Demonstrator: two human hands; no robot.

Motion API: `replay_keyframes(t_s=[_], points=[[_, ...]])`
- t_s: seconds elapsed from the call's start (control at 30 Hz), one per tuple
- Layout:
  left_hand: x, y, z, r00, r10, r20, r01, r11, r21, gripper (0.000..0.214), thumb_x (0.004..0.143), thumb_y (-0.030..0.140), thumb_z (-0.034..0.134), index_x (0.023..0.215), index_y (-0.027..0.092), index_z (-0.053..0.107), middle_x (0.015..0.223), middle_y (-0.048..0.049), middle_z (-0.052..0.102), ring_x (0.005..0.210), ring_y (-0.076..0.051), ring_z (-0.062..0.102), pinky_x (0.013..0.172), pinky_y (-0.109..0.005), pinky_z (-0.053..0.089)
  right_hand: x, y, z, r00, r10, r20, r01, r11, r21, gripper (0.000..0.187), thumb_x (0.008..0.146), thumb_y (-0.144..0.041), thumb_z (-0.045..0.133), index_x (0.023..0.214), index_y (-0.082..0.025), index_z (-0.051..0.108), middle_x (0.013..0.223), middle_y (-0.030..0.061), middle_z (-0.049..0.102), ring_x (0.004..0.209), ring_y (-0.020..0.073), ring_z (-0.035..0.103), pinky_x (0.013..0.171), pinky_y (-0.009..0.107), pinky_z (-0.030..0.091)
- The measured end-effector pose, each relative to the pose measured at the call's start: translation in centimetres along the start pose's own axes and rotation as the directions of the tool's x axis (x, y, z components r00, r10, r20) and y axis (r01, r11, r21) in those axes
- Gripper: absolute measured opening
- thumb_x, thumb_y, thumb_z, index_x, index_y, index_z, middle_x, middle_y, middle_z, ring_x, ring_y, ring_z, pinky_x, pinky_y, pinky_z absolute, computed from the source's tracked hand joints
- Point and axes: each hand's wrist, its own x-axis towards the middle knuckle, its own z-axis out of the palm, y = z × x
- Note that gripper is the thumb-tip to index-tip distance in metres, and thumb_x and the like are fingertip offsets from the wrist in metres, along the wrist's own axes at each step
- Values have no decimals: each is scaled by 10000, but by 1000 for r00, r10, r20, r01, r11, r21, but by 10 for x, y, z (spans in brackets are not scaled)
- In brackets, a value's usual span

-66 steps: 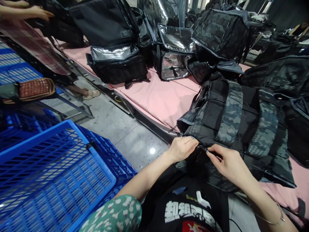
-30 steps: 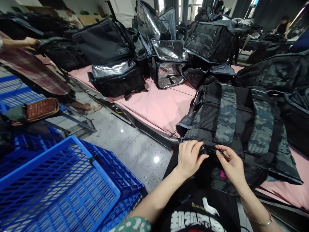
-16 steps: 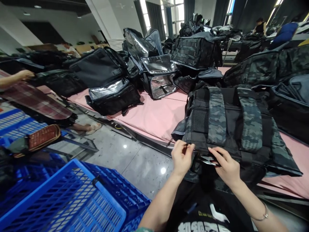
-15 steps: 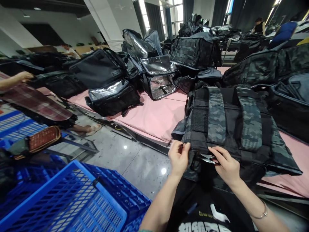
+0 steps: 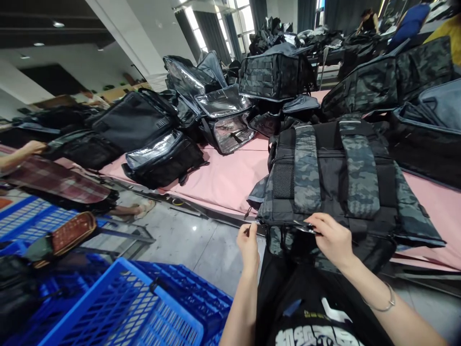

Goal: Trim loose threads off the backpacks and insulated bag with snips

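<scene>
A black and camouflage backpack (image 5: pixel 329 166) lies in front of me with its padded shoulder straps facing up. My right hand (image 5: pixel 333 238) is closed on a small pair of metal thread snips (image 5: pixel 304 227), whose blades point left along the backpack's near edge. My left hand (image 5: pixel 249 245) is pinched just off the bag's near left corner. What its fingers hold, perhaps a thread, is too small to make out. A dark mesh pocket (image 5: pixel 283 181) shows on the bag's left part.
Pink cloth (image 5: pixel 225 180) covers the long table. Silver-lined bags (image 5: pixel 165 158) and other dark bags are piled along it. Blue plastic crates (image 5: pixel 126 307) stand at lower left. Another person's hand (image 5: pixel 34 147) touches a bag at far left; more people are in the background.
My left hand has moved left, away from the snips and past the backpack's corner. My right hand stays near the bag's edge with the snips. The camera view has shifted slightly.
</scene>
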Motion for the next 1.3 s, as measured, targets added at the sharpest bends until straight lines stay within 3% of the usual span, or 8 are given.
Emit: replay_keyframes(t_s=[0.1, 0.2, 0.3, 0.4, 0.57, 0.7, 0.93, 1.3], points=[[1, 0, -4, 1000, -4, 17, 3, 999, 54, 269, 821, 377, 559, 701, 140, 520, 627, 17, 487, 555, -85, 451, 512, -198, 382, 4, 6, -6, 995, 92, -31, -85, 981, 176, 223, 828, -129, 467, 935, -206, 647, 960, 31, 635, 884, 145, 615, 768, 252, 500], [-3, 14, -12, 969, 245, -21, -238, 955, 177, 202, 799, 293, 611, 962, 176, 588, 947, -56, 584, 889, -154, 542, 775, -292, 449, -3, 4, -13, 973, 223, -58, -201, 945, 259, 159, 844, -299, 566, 961, -209, 624, 949, 40, 623, 863, 155, 600, 783, 269, 489], [-6, 36, -13, 792, 588, 164, -609, 743, 277, 258, 797, 209, 624, 1053, 217, 587, 1004, -61, 603, 980, -180, 525, 880, -357, 408, -19, -8, -16, 937, 348, -40, -327, 910, 253, 259, 861, -394, 535, 1034, -202, 557, 945, 39, 628, 833, 151, 602, 739, 252, 487], [-3, 50, -2, 680, 642, 354, -733, 588, 342, 272, 770, 227, 665, 1036, 227, 608, 966, -46, 640, 938, -193, 533, 847, -364, 384, -34, -21, -12, 917, 396, 44, -395, 890, 227, 298, 908, -403, 430, 1109, -191, 490, 968, 47, 632, 845, 153, 618, 727, 250, 486], [6, 53, 16, 705, 565, 429, -709, 578, 403, 106, 774, 225, 662, 856, 189, 606, 865, -15, 646, 848, -167, 551, 784, -328, 346, -47, -29, 3, 897, 424, 120, -441, 861, 252, 321, 902, -415, 437, 1125, -184, 449, 955, 53, 644, 833, 157, 640, 704, 246, 503], [8, 59, 15, 671, 563, 482, -738, 567, 365, 48, 808, 191, 615, 821, 170, 574, 843, -11, 641, 818, -152, 559, 778, -313, 341, -51, -30, 13, 918, 382, 109, -396, 866, 305, 236, 910, -361, 448, 1073, -190, 456, 868, 25, 653, 751, 127, 644, 640, 200, 499], [3, 71, 11, 647, 577, 498, -756, 571, 321, 20, 825, 171, 578, 823, 159, 562, 830, -26, 631, 805, -151, 551, 751, -296, 355, -45, -37, 25, 975, 216, -48, -195, 941, 275, 159, 887, -292, 528, 1005, -186, 529, 752, -19, 632, 524, 64, 565, 529, 155, 457], [-3, 75, 12, 658, 567, 496, -749, 559, 355, 49, 849, 198, 548, 817, 167, 569, 817, -27, 631, 790, -158, 564, 734, -304, 373, -40, -35, 26, 985, 159, -71, -137, 959, 248, 124, 903, -248, 492, 964, -171, 569, 875, 23, 672, 728, 109, 648, 646, 183, 502]])
